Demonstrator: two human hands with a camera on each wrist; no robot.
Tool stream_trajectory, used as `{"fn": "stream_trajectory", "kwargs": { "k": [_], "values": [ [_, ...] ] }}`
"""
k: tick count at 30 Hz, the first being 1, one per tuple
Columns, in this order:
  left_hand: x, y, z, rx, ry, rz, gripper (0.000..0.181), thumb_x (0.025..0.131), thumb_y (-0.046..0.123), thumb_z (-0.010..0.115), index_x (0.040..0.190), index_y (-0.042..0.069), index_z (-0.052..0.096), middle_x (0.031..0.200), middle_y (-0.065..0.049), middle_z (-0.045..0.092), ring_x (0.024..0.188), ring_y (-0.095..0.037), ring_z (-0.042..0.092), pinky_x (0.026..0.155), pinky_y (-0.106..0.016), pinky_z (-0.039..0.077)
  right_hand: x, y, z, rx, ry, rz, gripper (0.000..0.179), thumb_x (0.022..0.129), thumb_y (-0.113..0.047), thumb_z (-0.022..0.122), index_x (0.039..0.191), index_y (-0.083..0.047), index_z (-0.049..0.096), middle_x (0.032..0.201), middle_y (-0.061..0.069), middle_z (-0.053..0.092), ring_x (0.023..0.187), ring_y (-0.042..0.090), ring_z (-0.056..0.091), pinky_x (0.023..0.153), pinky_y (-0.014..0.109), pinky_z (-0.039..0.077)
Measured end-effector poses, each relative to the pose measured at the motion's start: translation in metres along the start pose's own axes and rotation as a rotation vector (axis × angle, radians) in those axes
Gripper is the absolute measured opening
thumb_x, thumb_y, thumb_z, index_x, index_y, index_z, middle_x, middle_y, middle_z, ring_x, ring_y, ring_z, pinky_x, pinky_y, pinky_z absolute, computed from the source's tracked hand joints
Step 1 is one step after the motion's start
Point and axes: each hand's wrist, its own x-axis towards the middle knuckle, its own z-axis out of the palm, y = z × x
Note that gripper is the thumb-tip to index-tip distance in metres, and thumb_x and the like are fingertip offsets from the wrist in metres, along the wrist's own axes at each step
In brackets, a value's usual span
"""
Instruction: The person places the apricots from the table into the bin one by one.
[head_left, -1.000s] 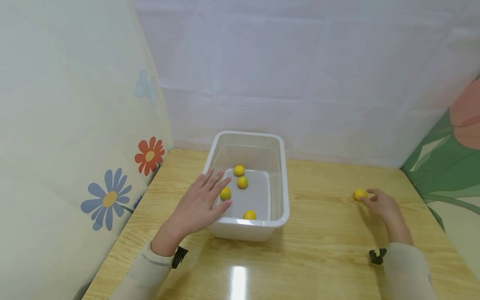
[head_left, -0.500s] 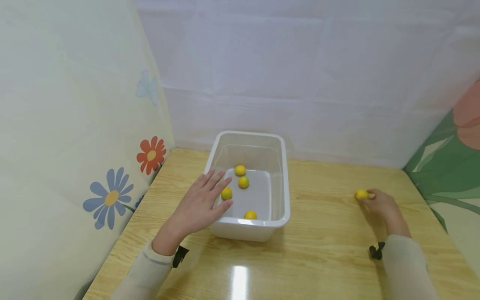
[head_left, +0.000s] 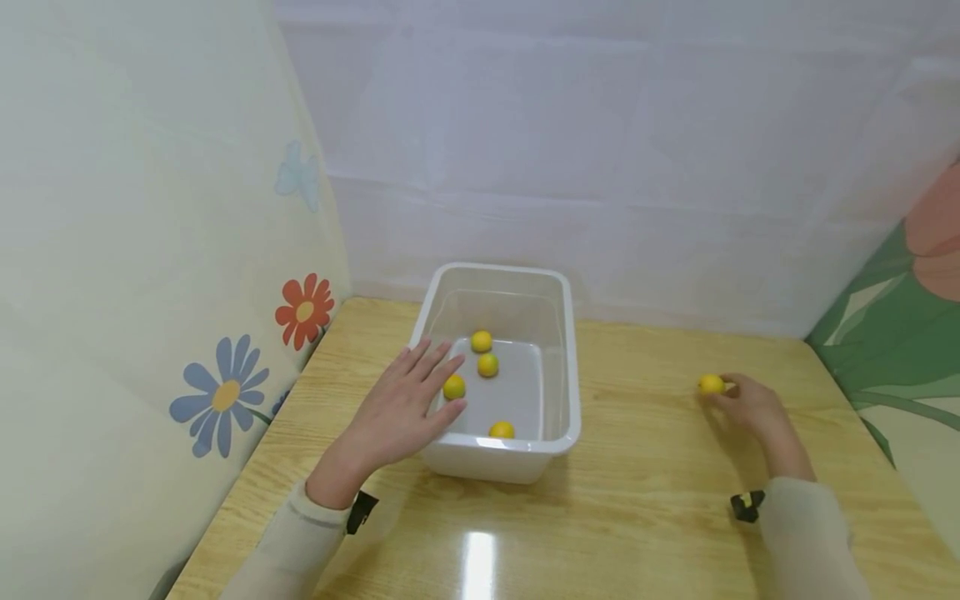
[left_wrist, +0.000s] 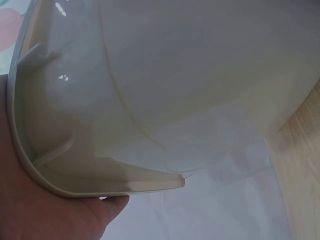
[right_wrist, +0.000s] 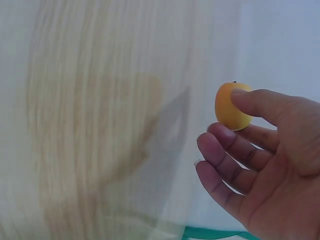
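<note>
Between thumb and fingertips, my right hand (head_left: 752, 408) pinches a small yellow-orange fruit (head_left: 711, 384), over the right part of the table. The right wrist view shows the thumb on the side of the fruit (right_wrist: 224, 112), a tiny dark stem spot on top, and a shadow on the wood. My left hand (head_left: 401, 412) rests with straight, spread fingers across the left rim of a white plastic bin (head_left: 567, 367). Inside the bin lie several similar fruits, one yellow-green fruit (head_left: 453, 387) partly behind the left fingers, another fruit (head_left: 502, 429) near the front wall.
The wooden table (head_left: 637, 500) meets a pale cloth backdrop (head_left: 675, 208) at its far edge. A flower-printed cloth (head_left: 112, 250) hangs at the left, a leaf-and-tulip print (head_left: 900, 333) at the right. Dark wrist cameras sit at both sleeves.
My right hand has shifted slightly left with the fruit pinched in it. The left hand stays on the bin's rim, and the fruits inside the bin lie as before.
</note>
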Motion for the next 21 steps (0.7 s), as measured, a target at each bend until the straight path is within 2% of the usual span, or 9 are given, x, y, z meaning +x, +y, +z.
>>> {"fn": "stream_trajectory", "kwargs": {
  "k": [7, 13, 21],
  "values": [
    [-0.001, -0.001, 0.001, -0.002, 0.0, -0.001, 0.068, 0.103, 0.053, 0.047, 0.159, 0.016, 0.036, 0.167, -0.009, 0.025, 0.156, -0.036, 0.013, 0.126, -0.052, 0.012, -0.008, -0.021, -0.001, 0.014, 0.003, -0.033, 0.067, 0.103, -0.033, 0.056, 0.145, 0.015, 0.035, 0.126, 0.041, 0.055, 0.11, 0.056, 0.056, 0.086, 0.061, 0.052],
    [-0.002, -0.001, 0.002, -0.005, 0.0, 0.003, 0.068, 0.103, 0.052, 0.047, 0.158, 0.015, 0.037, 0.166, -0.011, 0.026, 0.155, -0.036, 0.013, 0.125, -0.053, 0.012, -0.017, -0.045, 0.002, 0.026, 0.044, -0.117, 0.065, 0.103, -0.033, 0.057, 0.145, 0.013, 0.039, 0.122, 0.036, 0.061, 0.106, 0.051, 0.061, 0.08, 0.056, 0.055],
    [-0.001, -0.002, 0.002, 0.003, 0.005, 0.009, 0.068, 0.103, 0.053, 0.047, 0.159, 0.016, 0.036, 0.166, -0.01, 0.026, 0.156, -0.036, 0.013, 0.125, -0.053, 0.013, -0.026, -0.084, -0.006, 0.017, 0.088, -0.225, 0.061, 0.103, -0.036, 0.059, 0.145, 0.006, 0.045, 0.118, 0.029, 0.066, 0.107, 0.049, 0.063, 0.081, 0.059, 0.055]
  ]
}}
